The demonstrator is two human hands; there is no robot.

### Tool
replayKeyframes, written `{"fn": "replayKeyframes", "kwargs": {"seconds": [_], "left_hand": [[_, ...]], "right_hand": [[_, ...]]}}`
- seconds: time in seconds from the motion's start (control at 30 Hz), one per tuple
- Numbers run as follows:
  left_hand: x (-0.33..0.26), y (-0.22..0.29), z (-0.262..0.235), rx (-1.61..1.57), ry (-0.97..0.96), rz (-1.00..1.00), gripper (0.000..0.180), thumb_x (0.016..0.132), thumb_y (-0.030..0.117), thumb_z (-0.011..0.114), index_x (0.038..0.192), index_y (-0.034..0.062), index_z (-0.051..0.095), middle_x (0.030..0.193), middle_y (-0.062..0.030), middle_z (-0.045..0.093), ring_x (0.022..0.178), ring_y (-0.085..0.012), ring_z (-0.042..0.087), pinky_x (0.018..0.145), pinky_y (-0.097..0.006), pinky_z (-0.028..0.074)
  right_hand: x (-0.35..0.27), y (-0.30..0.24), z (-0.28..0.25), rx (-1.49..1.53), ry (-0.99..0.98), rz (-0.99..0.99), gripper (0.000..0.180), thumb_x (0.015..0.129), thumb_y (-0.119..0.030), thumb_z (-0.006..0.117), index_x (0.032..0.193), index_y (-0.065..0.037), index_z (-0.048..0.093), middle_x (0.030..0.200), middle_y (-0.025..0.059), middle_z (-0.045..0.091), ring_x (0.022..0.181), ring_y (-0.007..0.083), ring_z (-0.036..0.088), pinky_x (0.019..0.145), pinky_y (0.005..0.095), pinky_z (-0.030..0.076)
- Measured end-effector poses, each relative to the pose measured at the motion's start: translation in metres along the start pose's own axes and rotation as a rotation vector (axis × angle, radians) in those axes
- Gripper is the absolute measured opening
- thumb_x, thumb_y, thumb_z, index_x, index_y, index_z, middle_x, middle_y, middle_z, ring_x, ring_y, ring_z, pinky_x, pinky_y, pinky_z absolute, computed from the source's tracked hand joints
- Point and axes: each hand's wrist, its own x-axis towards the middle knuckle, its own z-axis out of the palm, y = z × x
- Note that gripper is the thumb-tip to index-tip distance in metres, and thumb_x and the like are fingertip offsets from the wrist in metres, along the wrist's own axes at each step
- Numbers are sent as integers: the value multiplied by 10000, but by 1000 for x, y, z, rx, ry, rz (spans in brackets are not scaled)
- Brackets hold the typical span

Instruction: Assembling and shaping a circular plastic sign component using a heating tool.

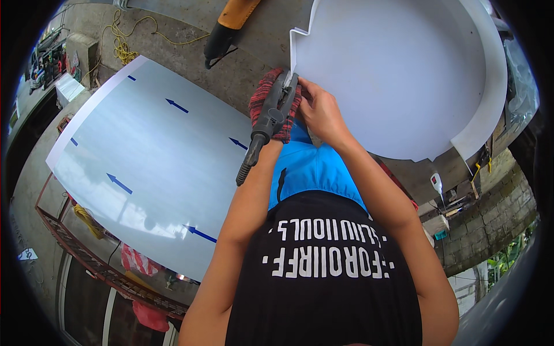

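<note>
At the round white panel's (392, 81) left edge – gloved left hand (261, 105) wrapped round black clamp tool (270, 119); right hand (323, 112) half-curled alongside, hold unclear. Tool probably light, stiff – grip the handle. Panel's edge strip (293, 51) looks thin, bendy.

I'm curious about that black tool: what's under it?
Under the straightener-like tool, the left hand shows on both sides, in a red-black glove; the part directly beneath is covered.
</note>
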Motion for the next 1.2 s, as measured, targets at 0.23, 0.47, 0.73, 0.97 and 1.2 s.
{"fn": "replayKeyframes", "kwargs": {"seconds": [0.23,0.47,0.73,0.97,1.2], "left_hand": [[1,-2,4,36,0,8,474,865,311,793,1228,30,676,1086,-159,739,994,-297,727,894,-407,569],[1,-5,8,23,28,62,424,873,290,778,1219,64,686,1097,-152,736,1006,-315,725,893,-411,569],[14,-32,16,383,-101,161,332,824,294,772,1088,100,715,1075,-139,737,991,-350,718,812,-433,581],[4,9,-13,80,-88,-53,359,838,322,754,1146,143,715,1130,-125,732,1079,-336,693,946,-471,525],[4,-2,0,28,-41,-101,400,783,296,812,1140,166,687,1170,-93,720,1137,-326,672,1001,-502,485]], "right_hand": [[2,4,0,-5,-5,-5,450,943,-2,530,1384,84,551,1183,249,716,1149,298,699,1000,362,510],[-8,-21,-32,-207,-4,-112,534,912,-7,646,1434,-43,537,1308,176,654,1132,307,671,973,394,533],[-13,-127,-50,-632,-273,-783,700,767,8,761,1411,-146,533,1365,96,592,1234,326,574,1055,421,497],[10,-135,-44,-702,-507,-702,521,767,48,781,1247,-87,630,1212,97,684,1113,343,670,967,417,546],[12,-142,-40,-751,-584,-672,456,807,36,783,1229,-74,647,1165,106,697,1053,291,708,915,371,568]]}}
